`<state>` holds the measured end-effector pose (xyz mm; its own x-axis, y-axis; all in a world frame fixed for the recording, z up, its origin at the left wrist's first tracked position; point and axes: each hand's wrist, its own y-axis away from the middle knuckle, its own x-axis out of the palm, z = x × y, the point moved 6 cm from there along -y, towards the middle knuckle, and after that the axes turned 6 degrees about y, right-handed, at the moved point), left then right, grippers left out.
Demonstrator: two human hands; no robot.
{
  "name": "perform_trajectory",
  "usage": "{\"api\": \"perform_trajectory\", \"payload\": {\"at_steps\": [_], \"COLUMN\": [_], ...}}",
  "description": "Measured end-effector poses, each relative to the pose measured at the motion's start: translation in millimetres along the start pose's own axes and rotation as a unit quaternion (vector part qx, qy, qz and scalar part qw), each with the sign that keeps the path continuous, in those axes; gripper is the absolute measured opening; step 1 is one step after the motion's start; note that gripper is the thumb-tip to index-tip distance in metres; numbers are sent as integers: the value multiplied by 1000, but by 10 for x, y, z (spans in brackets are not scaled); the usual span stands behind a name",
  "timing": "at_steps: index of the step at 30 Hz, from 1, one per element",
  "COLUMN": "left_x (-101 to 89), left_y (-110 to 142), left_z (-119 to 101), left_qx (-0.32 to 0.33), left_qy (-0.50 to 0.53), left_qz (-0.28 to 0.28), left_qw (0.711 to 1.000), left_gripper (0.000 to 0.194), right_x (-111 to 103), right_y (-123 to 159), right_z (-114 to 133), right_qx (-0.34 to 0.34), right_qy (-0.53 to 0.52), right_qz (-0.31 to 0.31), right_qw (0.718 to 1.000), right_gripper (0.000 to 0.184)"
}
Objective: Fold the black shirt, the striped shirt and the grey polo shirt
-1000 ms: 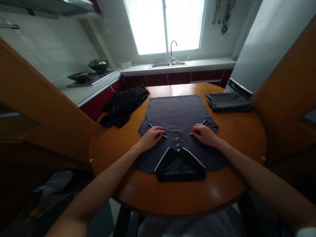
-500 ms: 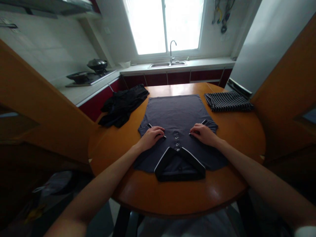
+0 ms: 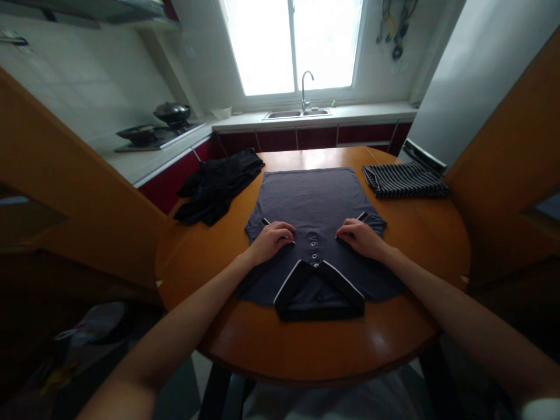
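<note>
A dark grey polo shirt [image 3: 311,195] lies spread front side up, its black white-edged collar [image 3: 321,314] nearest me and its hem toward the window. Both short sleeves are folded in over the front. My left hand [image 3: 275,239] is closed on the cuff of the sleeve on the left, fingers pinching near its inner end. On the other side, my right hand [image 3: 359,237] pinches the other sleeve's cuff the same way. Between the hands runs the button placket [image 3: 314,249]. My fingers hide part of each cuff.
The shirt rests on a round wooden table [image 3: 306,356]. A crumpled black garment [image 3: 221,184] lies at the table's far left, partly over the edge. At the far right is a folded striped cloth [image 3: 405,179]. Beyond stand a counter with a sink [image 3: 297,114] and a stove [image 3: 160,137].
Almost nothing differs. My left hand has shifted very slightly, its fingers still at the cuff; the right hand and the shirt look the same.
</note>
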<state>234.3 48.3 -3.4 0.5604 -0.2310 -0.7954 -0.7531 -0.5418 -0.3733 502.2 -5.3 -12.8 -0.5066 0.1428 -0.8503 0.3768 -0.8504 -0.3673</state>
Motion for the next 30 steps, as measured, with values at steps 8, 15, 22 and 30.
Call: {"api": "perform_trajectory", "payload": {"at_steps": [8,15,22,30], "left_x": [0,20,-15,-2], "left_y": [-28,-17,12,43], "left_z": [-78,-97,-125,-82], "left_qx": [7,1,-43,-78], "left_qy": [-18,-21,-85,-42], "left_qz": [-2,-7,-34,-34], "left_qw": [1000,1000,995,995], "left_gripper": [13,11,10,2], "right_x": [-17,-1,3,7], "right_y": [-6,0,3,8], "right_z": [35,9,3,-19], "right_qx": [3,2,4,9], "right_qy": [1,-4,-8,-9], "right_qz": [1,-1,4,-1], "right_qw": [1000,1000,1000,1000], "right_gripper": [18,17,17,11]}}
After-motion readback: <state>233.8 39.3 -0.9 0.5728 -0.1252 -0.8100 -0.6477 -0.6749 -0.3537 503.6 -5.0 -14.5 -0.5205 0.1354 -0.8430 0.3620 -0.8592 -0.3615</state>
